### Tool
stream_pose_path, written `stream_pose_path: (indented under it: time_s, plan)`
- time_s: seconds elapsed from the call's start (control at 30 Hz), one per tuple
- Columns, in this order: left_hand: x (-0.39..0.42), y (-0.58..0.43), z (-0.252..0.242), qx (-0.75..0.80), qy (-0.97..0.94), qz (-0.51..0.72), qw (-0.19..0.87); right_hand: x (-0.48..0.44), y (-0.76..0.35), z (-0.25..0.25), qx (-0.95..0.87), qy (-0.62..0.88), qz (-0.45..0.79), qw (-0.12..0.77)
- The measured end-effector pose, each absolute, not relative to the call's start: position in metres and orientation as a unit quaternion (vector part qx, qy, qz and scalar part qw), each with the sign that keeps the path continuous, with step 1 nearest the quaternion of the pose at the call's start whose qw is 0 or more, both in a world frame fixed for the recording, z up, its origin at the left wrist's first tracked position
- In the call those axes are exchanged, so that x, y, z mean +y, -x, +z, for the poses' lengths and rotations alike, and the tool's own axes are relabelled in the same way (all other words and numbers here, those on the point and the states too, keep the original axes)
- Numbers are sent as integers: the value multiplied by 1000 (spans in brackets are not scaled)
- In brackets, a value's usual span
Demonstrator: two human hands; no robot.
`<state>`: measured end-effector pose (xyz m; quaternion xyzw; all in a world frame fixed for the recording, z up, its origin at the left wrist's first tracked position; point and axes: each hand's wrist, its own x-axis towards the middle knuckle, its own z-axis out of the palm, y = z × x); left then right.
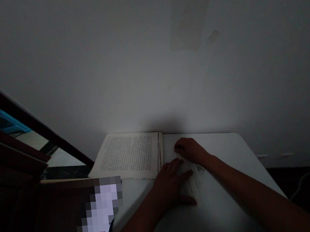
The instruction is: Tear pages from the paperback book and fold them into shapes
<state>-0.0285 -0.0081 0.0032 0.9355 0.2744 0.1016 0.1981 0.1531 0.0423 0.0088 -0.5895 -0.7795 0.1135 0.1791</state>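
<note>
An open book (128,155) lies on a white table (227,149) against a wall, its left page of printed text in view. My left hand (169,182) rests flat on the lower part of the right page, fingers spread. My right hand (190,150) sits further up the same page with its fingers curled over the paper; whether they pinch a sheet is too dim to tell. The right page is mostly covered by both hands and washed out by the light.
A dark wooden frame or cabinet (23,152) with a glass pane stands at the left, close to the book. A pixelated white and red object (99,217) lies at the lower left. A cable (300,183) runs on the dark floor at the right.
</note>
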Motion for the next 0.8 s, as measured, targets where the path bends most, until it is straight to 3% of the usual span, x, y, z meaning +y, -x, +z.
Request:
stream_pose_path:
  time_s: [0.8]
  plan:
    - [-9,29,9,292,-929,74,215,-24,-216,27,-784,572,205,132]
